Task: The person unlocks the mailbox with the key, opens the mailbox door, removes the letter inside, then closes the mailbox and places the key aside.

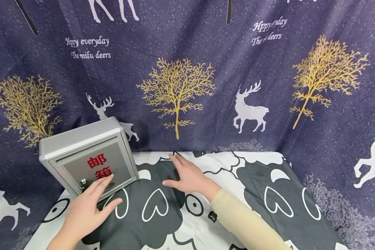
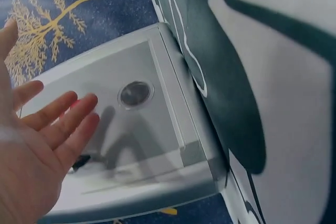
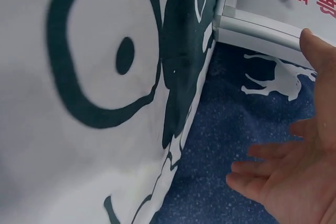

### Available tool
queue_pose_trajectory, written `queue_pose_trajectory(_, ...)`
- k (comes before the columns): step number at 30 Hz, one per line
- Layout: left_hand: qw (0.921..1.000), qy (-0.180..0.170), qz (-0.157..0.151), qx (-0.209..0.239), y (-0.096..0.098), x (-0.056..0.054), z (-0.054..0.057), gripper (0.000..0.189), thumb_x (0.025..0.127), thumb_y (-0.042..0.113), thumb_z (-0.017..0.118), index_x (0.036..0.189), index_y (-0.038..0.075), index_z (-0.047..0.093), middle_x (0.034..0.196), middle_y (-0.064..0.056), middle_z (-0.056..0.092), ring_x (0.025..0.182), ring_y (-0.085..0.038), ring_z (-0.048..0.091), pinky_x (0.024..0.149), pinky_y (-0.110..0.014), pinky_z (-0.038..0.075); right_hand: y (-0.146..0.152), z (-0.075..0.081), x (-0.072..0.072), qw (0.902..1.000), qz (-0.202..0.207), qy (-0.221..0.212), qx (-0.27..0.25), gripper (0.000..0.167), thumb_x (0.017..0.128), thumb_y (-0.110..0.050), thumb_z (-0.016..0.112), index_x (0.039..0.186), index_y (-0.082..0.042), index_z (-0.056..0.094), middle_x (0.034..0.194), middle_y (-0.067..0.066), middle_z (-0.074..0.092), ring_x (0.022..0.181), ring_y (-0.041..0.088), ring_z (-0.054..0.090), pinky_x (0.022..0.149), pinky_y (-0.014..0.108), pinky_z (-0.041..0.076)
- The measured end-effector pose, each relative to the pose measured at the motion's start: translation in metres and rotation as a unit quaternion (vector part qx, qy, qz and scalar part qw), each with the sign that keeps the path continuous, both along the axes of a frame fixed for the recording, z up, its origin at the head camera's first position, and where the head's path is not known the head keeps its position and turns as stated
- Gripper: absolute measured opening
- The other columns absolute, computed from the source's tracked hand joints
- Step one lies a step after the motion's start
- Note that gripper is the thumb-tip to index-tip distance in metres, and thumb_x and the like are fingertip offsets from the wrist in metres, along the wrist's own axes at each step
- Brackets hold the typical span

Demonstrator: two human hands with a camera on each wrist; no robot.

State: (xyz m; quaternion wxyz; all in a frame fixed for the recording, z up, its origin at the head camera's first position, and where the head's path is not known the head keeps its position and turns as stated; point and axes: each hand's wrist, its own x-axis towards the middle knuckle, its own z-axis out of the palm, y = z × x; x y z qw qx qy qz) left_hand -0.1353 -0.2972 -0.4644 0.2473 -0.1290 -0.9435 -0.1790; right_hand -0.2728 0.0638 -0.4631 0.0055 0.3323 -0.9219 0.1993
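Observation:
A grey metal mailbox (image 1: pixel 89 144) with red characters on its door stands at the left. My left hand (image 1: pixel 89 208) is in front of the door with fingers straight and thumb apart, holding nothing. In the left wrist view its fingers overlap the door (image 2: pixel 152 135), which has a round window (image 2: pixel 135 94). A small metal lock (image 1: pixel 83 182) sits at the door's left side. To the right of the mailbox my right hand (image 1: pixel 189 175) reaches over the cloth, its fingers extended and nothing in them. The right wrist view has this palm (image 3: pixel 299 182) beside the mailbox's side edge.
A black and white patterned cloth (image 1: pixel 200 236) covers the table. Near the right sleeve lies a small black object (image 1: pixel 212 216). Behind hangs a dark blue curtain (image 1: pixel 200 41) with deer and golden trees, close to the mailbox's back.

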Motion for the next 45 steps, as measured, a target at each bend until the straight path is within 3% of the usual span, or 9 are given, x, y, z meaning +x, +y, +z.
queue_pose_trajectory(3,0.9999,-0.005,0.0,0.016,-0.006,0.006,-0.001,0.081,0.092,0.045,0.093,0.161,0.017,0.061,0.145,-0.013,0.066,0.069,-0.021,0.07,0.047,-0.028,0.041,-0.008,0.0,-0.004,0.9998,0.002,-0.01,-0.017,0.107,0.104,-0.073,0.065,0.181,-0.016,0.017,0.18,0.018,0.032,0.164,0.038,0.035,0.129,0.055,0.039)
queue_pose_trajectory(9,0.9991,0.02,0.005,0.039,-0.017,0.017,-0.007,0.068,0.088,0.034,0.097,0.149,0.017,0.071,0.129,-0.002,0.074,0.073,-0.008,0.069,0.05,-0.024,0.044,-0.022,0.006,-0.011,0.9988,0.023,-0.026,-0.035,0.105,0.105,-0.072,0.065,0.181,-0.018,0.017,0.181,0.011,0.031,0.166,0.034,0.033,0.13,0.055,0.038)
queue_pose_trajectory(17,0.9911,0.094,-0.027,0.091,-0.036,0.021,-0.009,0.056,0.079,0.003,0.097,0.132,0.011,0.08,0.12,0.003,0.077,0.092,0.014,0.065,0.076,-0.007,0.053,-0.044,0.015,-0.021,0.9965,0.065,-0.04,-0.034,0.105,0.106,-0.068,0.065,0.181,-0.018,0.013,0.182,0.01,0.029,0.165,0.028,0.034,0.131,0.049,0.038)
queue_pose_trajectory(22,0.9829,0.113,-0.029,0.143,-0.046,0.024,-0.007,0.05,0.078,-0.012,0.091,0.125,0.004,0.081,0.111,0.007,0.075,0.095,0.014,0.063,0.079,-0.003,0.051,-0.057,0.018,-0.025,0.9951,0.09,-0.033,-0.024,0.104,0.107,-0.067,0.065,0.181,-0.016,0.013,0.182,0.011,0.029,0.164,0.026,0.036,0.13,0.044,0.039)
queue_pose_trajectory(27,0.977,0.122,0.017,0.174,-0.055,0.027,-0.001,0.032,0.085,-0.014,0.086,0.113,0.002,0.082,0.107,0.021,0.069,0.096,0.017,0.059,0.081,0.0,0.047,-0.069,0.02,-0.028,0.9944,0.098,-0.032,-0.024,0.104,0.106,-0.065,0.067,0.181,-0.016,0.014,0.182,0.01,0.03,0.164,0.025,0.037,0.13,0.042,0.04)
queue_pose_trajectory(32,0.9637,0.125,0.108,0.21,-0.061,0.028,0.002,0.014,0.092,-0.009,0.084,0.103,-0.001,0.079,0.103,0.029,0.065,0.092,0.02,0.056,0.08,0.002,0.043,-0.08,0.023,-0.032,0.9941,0.098,-0.036,-0.029,0.103,0.106,-0.064,0.068,0.181,-0.018,0.014,0.182,0.008,0.03,0.163,0.024,0.038,0.129,0.04,0.04)
queue_pose_trajectory(36,0.9517,0.103,0.164,0.238,-0.066,0.026,0.001,0.023,0.095,-0.003,0.084,0.115,-0.003,0.074,0.101,0.033,0.06,0.093,0.021,0.053,0.078,0.003,0.041,-0.086,0.026,-0.034,0.9921,0.102,-0.059,-0.041,0.102,0.107,-0.063,0.068,0.181,-0.019,0.013,0.183,0.008,0.029,0.162,0.025,0.04,0.129,0.04,0.04)
queue_pose_trajectory(39,0.9469,0.083,0.167,0.262,-0.071,0.023,-0.001,0.044,0.095,-0.003,0.083,0.135,-0.006,0.067,0.109,0.033,0.054,0.099,0.02,0.052,0.08,0.003,0.041,-0.091,0.028,-0.037,0.9897,0.105,-0.082,-0.053,0.102,0.107,-0.063,0.068,0.182,-0.022,0.011,0.183,0.006,0.027,0.163,0.023,0.039,0.129,0.039,0.039)
queue_pose_trajectory(45,0.9572,0.044,0.144,0.247,-0.08,0.014,-0.004,0.08,0.099,0.002,0.082,0.168,-0.001,0.042,0.141,-0.012,0.053,0.121,0.022,0.041,0.087,0.007,0.038,-0.102,0.033,-0.043,0.9847,0.107,-0.112,-0.08,0.102,0.107,-0.058,0.071,0.182,-0.024,0.011,0.183,0.006,0.029,0.161,0.021,0.043,0.127,0.036,0.041)
